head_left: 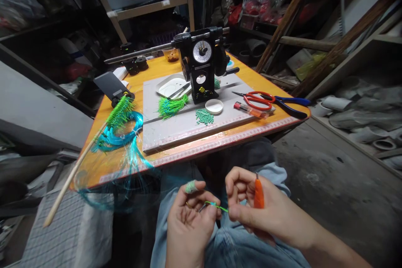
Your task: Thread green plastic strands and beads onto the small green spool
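Green strand (222,208): thin, slightly bent, stretched low over the lap between both hands, a small turquoise bit (213,204) near its left end.
Left hand (191,222): thumb and fingertip pinched narrow on the strand; a pale green, rough-textured wrap (190,187) rings one finger.
Right hand (248,205): thumb and forefinger closed on the strand's other end; a tapered orange handle (259,194) with a thin dark tip stands upright against it.
Jeans (230,240): faded blue denim, creased beneath the hands.
Wooden stick (73,176): pale and round, its upper end bristling with green strands.
Turquoise coil (137,123): glossy loops, loose ends fanning over the table (99,127), a yellow-orange surface.
Grey board (160,136): flat, bearing round green beads (204,117), a shallow white dish (214,106) and a spiky green tuft (172,106).
Red-looped scissors (258,99): pointed, near blue-and-black pliers (292,104).
Winding machine (203,73): black body, round pale dial, long steel rod.
Ladder (309,44): rough brown wood, behind to the right.
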Action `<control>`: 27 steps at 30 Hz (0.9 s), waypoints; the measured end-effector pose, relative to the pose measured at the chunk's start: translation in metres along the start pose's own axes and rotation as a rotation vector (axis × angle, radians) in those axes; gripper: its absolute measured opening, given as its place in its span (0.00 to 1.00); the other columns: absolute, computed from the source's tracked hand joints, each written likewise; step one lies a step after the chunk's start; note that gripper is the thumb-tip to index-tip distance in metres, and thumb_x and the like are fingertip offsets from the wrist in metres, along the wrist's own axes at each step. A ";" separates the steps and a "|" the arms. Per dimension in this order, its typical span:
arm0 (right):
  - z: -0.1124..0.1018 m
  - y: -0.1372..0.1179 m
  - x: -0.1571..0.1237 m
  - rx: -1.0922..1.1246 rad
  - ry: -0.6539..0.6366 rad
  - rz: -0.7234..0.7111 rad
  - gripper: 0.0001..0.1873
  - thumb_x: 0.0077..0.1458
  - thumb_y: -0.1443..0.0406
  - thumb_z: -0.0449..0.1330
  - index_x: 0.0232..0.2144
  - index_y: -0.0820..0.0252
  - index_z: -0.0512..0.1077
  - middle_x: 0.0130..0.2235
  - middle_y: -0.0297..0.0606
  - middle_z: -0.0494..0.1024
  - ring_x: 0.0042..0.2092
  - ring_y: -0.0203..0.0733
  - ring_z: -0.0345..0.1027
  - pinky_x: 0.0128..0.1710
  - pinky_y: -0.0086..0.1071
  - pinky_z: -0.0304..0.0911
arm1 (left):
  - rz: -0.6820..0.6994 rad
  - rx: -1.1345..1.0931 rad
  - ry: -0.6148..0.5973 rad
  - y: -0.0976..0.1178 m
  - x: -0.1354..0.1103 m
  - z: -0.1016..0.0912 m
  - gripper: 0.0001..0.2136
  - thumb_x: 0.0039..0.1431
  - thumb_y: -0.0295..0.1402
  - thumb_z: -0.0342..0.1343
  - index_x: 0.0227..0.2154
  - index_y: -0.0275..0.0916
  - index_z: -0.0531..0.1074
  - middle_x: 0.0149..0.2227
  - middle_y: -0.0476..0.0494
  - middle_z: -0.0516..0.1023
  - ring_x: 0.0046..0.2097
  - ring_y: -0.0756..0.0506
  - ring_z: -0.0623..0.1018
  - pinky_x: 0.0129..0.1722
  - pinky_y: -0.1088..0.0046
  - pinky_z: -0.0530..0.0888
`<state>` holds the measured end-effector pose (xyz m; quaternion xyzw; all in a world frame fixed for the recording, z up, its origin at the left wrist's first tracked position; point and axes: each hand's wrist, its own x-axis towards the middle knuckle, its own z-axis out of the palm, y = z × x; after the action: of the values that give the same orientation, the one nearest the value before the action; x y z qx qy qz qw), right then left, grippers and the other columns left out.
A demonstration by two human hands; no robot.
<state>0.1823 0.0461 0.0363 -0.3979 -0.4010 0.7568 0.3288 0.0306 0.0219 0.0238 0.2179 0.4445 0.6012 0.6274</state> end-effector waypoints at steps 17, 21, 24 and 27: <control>0.002 -0.003 0.001 0.007 0.009 -0.015 0.20 0.45 0.63 0.71 0.32 0.58 0.62 0.25 0.26 0.69 0.17 0.24 0.58 0.10 0.13 0.56 | 0.011 -0.002 -0.006 0.001 0.001 0.001 0.18 0.40 0.30 0.72 0.36 0.37 0.74 0.24 0.47 0.80 0.24 0.52 0.76 0.27 0.80 0.74; 0.003 -0.002 0.001 0.014 0.010 -0.008 0.19 0.45 0.63 0.70 0.31 0.58 0.62 0.24 0.25 0.69 0.17 0.23 0.57 0.10 0.13 0.56 | 0.006 -0.013 -0.016 0.001 0.001 0.002 0.18 0.40 0.30 0.72 0.35 0.37 0.74 0.24 0.47 0.80 0.24 0.53 0.75 0.26 0.81 0.73; 0.002 -0.001 0.002 0.022 0.011 -0.013 0.19 0.46 0.63 0.70 0.32 0.58 0.62 0.24 0.25 0.69 0.17 0.23 0.57 0.10 0.13 0.56 | 0.007 -0.015 -0.019 0.000 0.000 0.003 0.18 0.40 0.31 0.72 0.35 0.37 0.74 0.23 0.47 0.80 0.24 0.53 0.76 0.26 0.81 0.73; 0.001 0.001 0.003 0.025 0.011 -0.025 0.18 0.47 0.64 0.70 0.32 0.57 0.62 0.25 0.25 0.69 0.17 0.23 0.57 0.10 0.13 0.56 | 0.006 -0.010 -0.016 -0.001 0.000 0.003 0.18 0.40 0.31 0.72 0.36 0.37 0.74 0.24 0.47 0.80 0.24 0.53 0.76 0.26 0.81 0.73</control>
<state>0.1801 0.0476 0.0343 -0.3930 -0.3947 0.7553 0.3453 0.0332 0.0227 0.0249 0.2210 0.4359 0.6034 0.6301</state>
